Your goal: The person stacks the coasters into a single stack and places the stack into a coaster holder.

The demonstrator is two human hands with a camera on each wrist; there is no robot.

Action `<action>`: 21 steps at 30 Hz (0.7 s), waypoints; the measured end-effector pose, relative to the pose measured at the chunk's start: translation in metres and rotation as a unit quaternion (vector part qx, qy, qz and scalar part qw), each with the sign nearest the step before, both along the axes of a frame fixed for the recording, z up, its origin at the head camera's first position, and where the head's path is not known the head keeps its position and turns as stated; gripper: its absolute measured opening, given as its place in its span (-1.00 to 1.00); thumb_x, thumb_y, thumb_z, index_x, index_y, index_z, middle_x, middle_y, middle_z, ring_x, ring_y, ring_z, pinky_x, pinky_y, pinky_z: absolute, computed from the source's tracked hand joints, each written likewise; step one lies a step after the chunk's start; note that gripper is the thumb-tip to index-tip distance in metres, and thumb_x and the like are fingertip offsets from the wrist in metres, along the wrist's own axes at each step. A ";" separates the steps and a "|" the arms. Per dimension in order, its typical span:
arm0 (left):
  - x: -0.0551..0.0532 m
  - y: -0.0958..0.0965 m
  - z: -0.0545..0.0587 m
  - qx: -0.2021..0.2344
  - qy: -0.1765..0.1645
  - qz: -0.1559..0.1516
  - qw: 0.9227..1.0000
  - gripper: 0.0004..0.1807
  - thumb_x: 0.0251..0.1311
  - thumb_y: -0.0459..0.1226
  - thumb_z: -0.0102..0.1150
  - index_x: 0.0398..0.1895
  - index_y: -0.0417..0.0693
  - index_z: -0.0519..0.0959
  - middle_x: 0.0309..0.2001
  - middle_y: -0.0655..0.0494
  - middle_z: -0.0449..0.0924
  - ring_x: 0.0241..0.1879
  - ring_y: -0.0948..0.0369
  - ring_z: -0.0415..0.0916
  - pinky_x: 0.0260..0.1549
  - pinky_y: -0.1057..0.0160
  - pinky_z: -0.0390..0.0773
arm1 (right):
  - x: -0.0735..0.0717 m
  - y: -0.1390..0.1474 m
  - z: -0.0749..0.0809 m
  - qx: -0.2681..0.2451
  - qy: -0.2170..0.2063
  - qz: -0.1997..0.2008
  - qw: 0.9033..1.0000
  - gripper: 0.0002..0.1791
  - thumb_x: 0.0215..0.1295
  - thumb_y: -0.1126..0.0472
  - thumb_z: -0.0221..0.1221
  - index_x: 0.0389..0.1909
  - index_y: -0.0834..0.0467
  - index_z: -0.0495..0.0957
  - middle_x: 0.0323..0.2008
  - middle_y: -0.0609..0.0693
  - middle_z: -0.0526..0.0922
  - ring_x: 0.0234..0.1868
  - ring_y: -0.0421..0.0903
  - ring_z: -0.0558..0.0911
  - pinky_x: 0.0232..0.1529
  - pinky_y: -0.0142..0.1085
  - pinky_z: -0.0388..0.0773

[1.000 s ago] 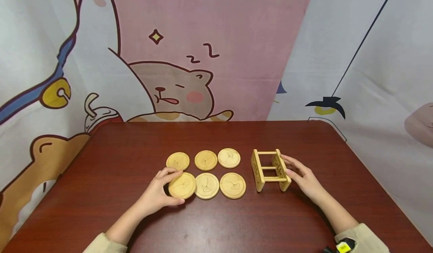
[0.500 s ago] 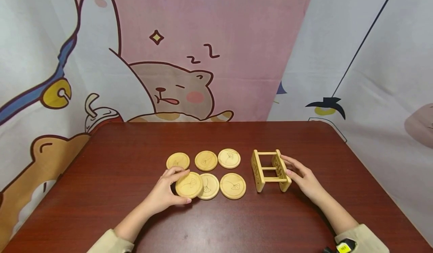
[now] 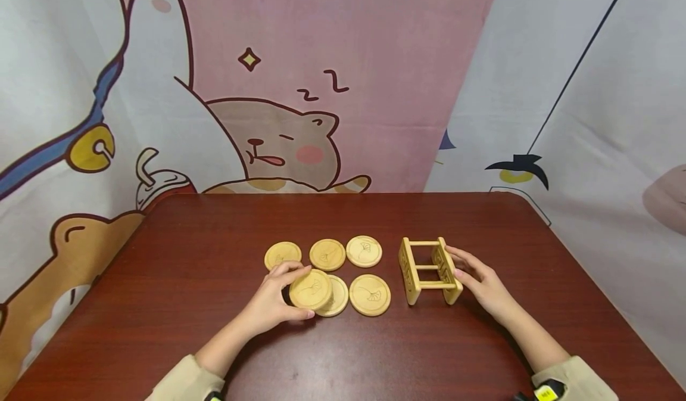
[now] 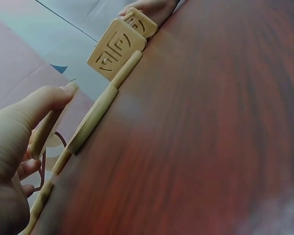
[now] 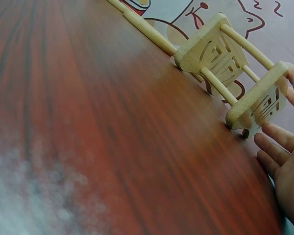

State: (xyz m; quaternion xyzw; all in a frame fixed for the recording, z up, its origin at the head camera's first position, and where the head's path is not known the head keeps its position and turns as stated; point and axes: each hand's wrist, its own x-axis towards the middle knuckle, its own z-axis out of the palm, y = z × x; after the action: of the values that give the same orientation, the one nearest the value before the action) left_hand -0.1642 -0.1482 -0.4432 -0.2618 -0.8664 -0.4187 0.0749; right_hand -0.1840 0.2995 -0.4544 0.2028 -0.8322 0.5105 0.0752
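My left hand [image 3: 275,300] grips a round wooden coaster [image 3: 311,289] with a carved ginkgo leaf, thumb and fingers at its rim. This coaster is raised above the table and partly covers a second coaster [image 3: 336,300]. A third coaster [image 3: 370,295] lies flat to its right. At the right stands a small wooden coaster rack [image 3: 427,285], two cut-out side panels joined by rods. My right hand [image 3: 485,288] touches the rack's right panel from outside, its fingers loosely extended, also seen in the right wrist view beside the rack [image 5: 257,98].
Behind lies a row of coasters: a left one [image 3: 283,252], a middle one [image 3: 327,254] and a lighter right one [image 3: 364,251]. All rest on a dark red-brown wooden table [image 3: 375,359]. A cartoon-printed cloth [image 3: 402,91] hangs behind the table's far edge.
My left hand has carried the held coaster to the right and slightly up, from the front row's left end to over the neighbouring coaster. My right hand and the rack stay put.
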 end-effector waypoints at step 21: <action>-0.005 0.027 0.002 -0.009 0.010 -0.024 1.000 -0.13 -0.38 -0.08 0.60 0.16 -0.13 0.55 0.12 0.24 0.42 0.11 0.21 0.27 0.09 -0.03 0.18 | 0.004 -0.003 0.006 0.004 0.008 0.002 1.000 -0.50 0.40 0.37 0.04 0.34 0.24 0.30 0.08 0.26 0.51 0.03 -0.30 0.50 -0.06 -0.51 0.38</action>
State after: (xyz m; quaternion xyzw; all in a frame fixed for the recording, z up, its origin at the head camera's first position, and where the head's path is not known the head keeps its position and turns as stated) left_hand -0.1693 -0.1208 -0.4409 -0.2870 -0.8630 -0.4096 0.0711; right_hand -0.1804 0.2970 -0.4485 0.2089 -0.8333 0.5055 0.0798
